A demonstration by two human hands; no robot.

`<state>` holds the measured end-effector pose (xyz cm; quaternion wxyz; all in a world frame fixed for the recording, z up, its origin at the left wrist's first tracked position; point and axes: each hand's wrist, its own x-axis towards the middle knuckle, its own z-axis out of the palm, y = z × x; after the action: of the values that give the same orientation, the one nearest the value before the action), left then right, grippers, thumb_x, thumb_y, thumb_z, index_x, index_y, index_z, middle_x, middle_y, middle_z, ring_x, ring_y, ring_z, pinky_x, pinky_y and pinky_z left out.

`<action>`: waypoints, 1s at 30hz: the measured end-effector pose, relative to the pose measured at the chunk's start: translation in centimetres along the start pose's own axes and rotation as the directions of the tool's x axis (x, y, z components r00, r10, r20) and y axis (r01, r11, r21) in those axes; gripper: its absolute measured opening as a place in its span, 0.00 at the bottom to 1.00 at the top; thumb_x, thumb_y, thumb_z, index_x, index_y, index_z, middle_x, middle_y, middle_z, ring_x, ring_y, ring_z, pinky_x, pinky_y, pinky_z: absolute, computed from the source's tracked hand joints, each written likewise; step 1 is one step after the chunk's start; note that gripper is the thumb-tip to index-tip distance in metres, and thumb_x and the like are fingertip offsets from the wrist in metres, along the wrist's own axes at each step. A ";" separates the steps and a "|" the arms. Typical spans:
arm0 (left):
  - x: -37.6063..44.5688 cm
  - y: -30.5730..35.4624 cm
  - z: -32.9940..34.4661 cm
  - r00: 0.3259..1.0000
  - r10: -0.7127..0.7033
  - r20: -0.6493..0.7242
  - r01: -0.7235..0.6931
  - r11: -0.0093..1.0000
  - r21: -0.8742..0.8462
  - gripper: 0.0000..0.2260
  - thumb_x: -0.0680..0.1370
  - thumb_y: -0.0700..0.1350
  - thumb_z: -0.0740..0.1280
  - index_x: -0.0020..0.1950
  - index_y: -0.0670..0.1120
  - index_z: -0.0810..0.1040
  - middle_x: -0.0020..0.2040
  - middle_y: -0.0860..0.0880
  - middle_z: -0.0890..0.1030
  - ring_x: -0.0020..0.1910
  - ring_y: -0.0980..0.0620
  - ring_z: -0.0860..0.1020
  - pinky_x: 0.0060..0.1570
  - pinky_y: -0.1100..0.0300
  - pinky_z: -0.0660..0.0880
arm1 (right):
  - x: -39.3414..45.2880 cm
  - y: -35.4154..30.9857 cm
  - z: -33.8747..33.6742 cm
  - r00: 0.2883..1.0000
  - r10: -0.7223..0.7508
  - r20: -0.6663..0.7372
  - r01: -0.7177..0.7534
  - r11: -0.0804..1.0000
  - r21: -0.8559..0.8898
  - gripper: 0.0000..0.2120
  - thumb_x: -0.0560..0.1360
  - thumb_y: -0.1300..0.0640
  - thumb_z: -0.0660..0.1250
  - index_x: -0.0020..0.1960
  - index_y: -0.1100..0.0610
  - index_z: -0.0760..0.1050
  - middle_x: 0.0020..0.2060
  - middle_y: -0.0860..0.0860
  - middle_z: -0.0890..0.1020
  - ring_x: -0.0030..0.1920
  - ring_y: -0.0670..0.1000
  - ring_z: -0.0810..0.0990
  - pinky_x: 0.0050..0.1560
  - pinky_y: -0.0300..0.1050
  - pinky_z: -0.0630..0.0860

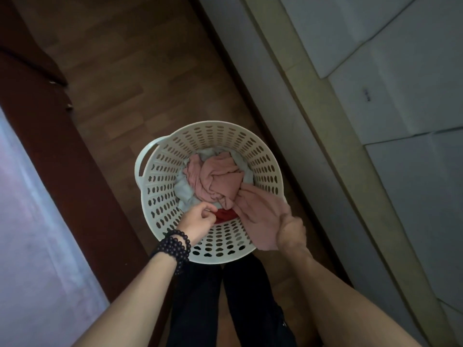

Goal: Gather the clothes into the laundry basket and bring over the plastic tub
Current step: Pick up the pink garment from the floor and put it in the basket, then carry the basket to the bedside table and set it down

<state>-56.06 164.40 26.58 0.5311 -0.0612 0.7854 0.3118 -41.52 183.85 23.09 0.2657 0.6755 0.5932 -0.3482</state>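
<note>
White perforated laundry basket (pixel 271 169) sat on the wood floor (pixel 140 78) in front of the person's legs, holding a pink garment (pixel 218 176) bunched over a light grey garment (pixel 184 190), with a red cloth (pixel 225 216) showing at the near side. Right hand (pixel 292 231) gripped a loose end of the pink garment that draped over the near rim, fingers closed on the fabric. Left hand (pixel 198 221), beaded bracelet (pixel 174 246) at the wrist, was inside the basket with fingers pinched narrow by the grey garment's edge; whether it held cloth, couldn't tell.

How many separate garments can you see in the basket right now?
3: a pink garment on top, trailing over the rim into the right hand; a pale blue one beneath; a red one lowest. More may be hidden.
</note>
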 end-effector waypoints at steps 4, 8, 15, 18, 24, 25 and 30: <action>-0.5 0.2 -0.5 1.000 0.020 0.018 -0.021 0.999 0.032 0.08 0.78 0.43 0.63 0.48 0.57 0.77 0.48 0.50 0.82 0.51 0.41 0.83 0.46 0.46 0.81 | -1.7 -1.4 0.1 0.992 -0.117 0.055 0.111 0.990 0.091 0.20 0.83 0.60 0.50 0.65 0.66 0.75 0.51 0.58 0.86 0.48 0.53 0.84 0.56 0.44 0.80; -0.1 0.1 -1.5 0.999 0.036 -0.036 -0.035 0.999 0.028 0.08 0.78 0.42 0.64 0.47 0.57 0.76 0.49 0.51 0.82 0.50 0.49 0.82 0.52 0.49 0.81 | -4.9 -4.1 2.3 0.597 -0.801 0.048 0.780 0.593 0.200 0.14 0.81 0.67 0.59 0.62 0.66 0.79 0.59 0.59 0.84 0.61 0.52 0.82 0.65 0.51 0.77; 1.8 -0.7 -5.2 0.956 0.144 -0.255 -0.068 0.956 0.285 0.13 0.78 0.43 0.65 0.62 0.48 0.76 0.64 0.45 0.75 0.64 0.46 0.74 0.63 0.51 0.73 | -4.2 -3.4 4.2 0.780 -0.623 -0.067 0.590 0.766 -0.255 0.22 0.77 0.53 0.66 0.70 0.52 0.76 0.72 0.60 0.68 0.72 0.59 0.68 0.72 0.60 0.69; 2.8 -0.8 -8.2 0.889 0.203 -0.411 0.028 0.872 0.490 0.19 0.75 0.45 0.66 0.66 0.47 0.73 0.71 0.41 0.66 0.72 0.40 0.63 0.70 0.42 0.65 | -2.1 -1.3 3.0 0.953 -0.302 -0.040 0.271 0.902 -0.335 0.30 0.77 0.50 0.67 0.77 0.46 0.64 0.79 0.64 0.48 0.79 0.67 0.51 0.76 0.66 0.55; 5.1 -1.4 -11.6 0.911 0.061 -0.408 0.173 0.842 0.511 0.32 0.74 0.50 0.69 0.76 0.52 0.61 0.79 0.37 0.53 0.79 0.38 0.51 0.72 0.36 0.57 | -1.9 -0.2 3.5 0.980 -0.193 0.049 0.199 0.963 -0.183 0.35 0.76 0.53 0.68 0.80 0.52 0.58 0.71 0.66 0.62 0.67 0.67 0.69 0.71 0.62 0.68; 5.6 -1.4 -12.0 0.919 0.037 -0.393 0.174 0.857 0.486 0.34 0.73 0.50 0.69 0.76 0.53 0.59 0.79 0.37 0.53 0.79 0.38 0.51 0.73 0.36 0.57 | -2.2 -0.4 3.8 0.982 -0.181 0.054 0.187 0.971 -0.150 0.34 0.76 0.54 0.67 0.79 0.53 0.59 0.70 0.65 0.61 0.66 0.67 0.70 0.70 0.60 0.69; 7.9 -0.9 -13.5 0.943 0.037 -0.330 0.051 0.966 0.253 0.41 0.71 0.47 0.72 0.78 0.52 0.53 0.76 0.43 0.66 0.73 0.41 0.68 0.70 0.39 0.67 | -2.1 -2.1 4.6 0.997 -0.074 0.026 0.076 0.991 -0.108 0.29 0.77 0.52 0.67 0.76 0.54 0.63 0.70 0.63 0.59 0.68 0.66 0.66 0.69 0.59 0.71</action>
<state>-69.79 158.08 22.56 0.3957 -0.0459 0.8973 0.1903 -44.41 179.35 21.98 0.2952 0.6333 0.6334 -0.3325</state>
